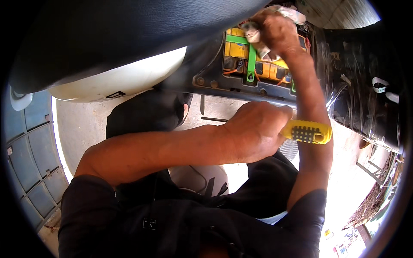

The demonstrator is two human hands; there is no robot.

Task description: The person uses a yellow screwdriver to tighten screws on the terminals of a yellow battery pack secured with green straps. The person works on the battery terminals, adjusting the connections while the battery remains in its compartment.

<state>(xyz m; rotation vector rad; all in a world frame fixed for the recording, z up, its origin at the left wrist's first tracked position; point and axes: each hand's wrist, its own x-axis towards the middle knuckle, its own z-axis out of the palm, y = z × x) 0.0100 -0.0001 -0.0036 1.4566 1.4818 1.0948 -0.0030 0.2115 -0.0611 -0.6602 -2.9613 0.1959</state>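
My left hand is closed around a yellow tool with a dark gridded grip, held across my right forearm. My right hand grips a pale, crumpled cloth over an open compartment at the top. Inside it are yellow battery blocks, orange wires and green straps. The cloth and my hand hide part of the batteries.
A dark padded seat overhangs the upper left, with a white body panel below. Scratched dark bodywork stands right. A blue panelled metal gate is at far left. My knees are below, over pale ground.
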